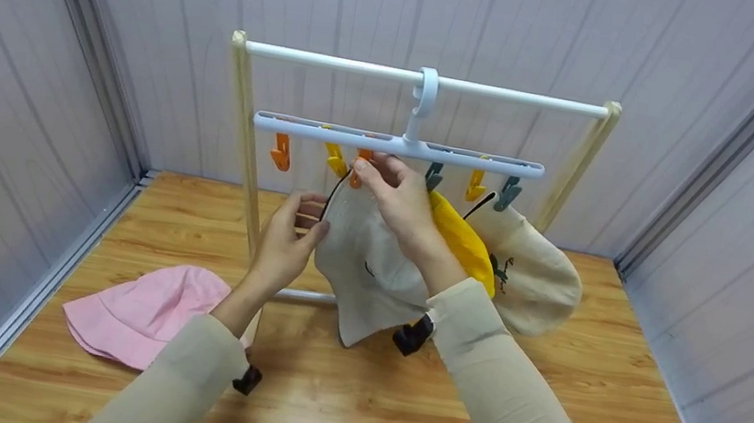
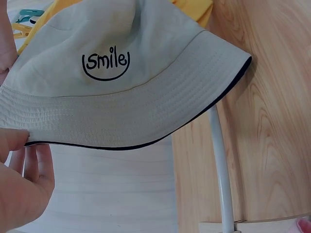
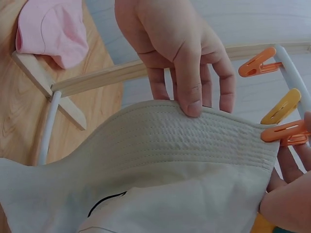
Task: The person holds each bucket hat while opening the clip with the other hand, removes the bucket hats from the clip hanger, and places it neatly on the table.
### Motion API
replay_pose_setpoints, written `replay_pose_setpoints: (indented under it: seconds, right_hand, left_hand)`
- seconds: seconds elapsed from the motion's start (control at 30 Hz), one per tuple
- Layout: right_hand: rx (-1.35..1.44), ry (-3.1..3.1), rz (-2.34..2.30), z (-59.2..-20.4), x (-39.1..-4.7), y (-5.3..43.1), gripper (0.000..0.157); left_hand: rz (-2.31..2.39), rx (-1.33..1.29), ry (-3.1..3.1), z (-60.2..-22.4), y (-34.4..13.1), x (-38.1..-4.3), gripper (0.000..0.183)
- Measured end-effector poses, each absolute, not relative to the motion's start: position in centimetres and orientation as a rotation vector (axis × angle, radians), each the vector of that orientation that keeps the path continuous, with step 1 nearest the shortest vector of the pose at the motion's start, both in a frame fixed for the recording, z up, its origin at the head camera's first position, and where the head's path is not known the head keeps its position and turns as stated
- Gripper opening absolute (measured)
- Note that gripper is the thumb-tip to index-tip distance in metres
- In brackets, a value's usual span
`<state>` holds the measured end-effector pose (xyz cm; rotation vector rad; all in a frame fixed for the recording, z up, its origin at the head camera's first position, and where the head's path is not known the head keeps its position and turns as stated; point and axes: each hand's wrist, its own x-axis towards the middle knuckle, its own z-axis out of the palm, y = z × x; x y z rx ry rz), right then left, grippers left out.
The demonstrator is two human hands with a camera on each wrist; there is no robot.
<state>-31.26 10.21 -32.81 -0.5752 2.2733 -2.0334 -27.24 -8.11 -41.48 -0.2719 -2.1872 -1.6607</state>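
Pinching the grey hat [image 1: 360, 243] by its brim [image 2: 112, 124] with your left hand [image 1: 290, 235], the orange clip [image 3: 282, 131] with your right hand [image 1: 404, 204]; hat's just under the hanger [image 1: 351, 138]. Clip bite looks shallow; release early, you could drop it.

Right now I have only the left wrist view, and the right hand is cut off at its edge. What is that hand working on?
Observer: The right hand is holding an orange clip at the edge of the smile hat.
Operator: Thanks. And that bit of pink in my bottom corner, what is it?
Observer: The head view shows it as a pink bucket hat, lying on the wooden surface by the left end of the rack.
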Motion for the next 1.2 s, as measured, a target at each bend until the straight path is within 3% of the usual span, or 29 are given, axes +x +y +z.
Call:
replay_pose_setpoints:
  seconds: [1.2]
  right_hand:
    - [-0.559,2.523,-2.052,-33.08,-31.56,9.5,0.032]
  left_hand:
    - [-1.715,-0.149,-2.154,-41.49,-7.57,-26.49,0.027]
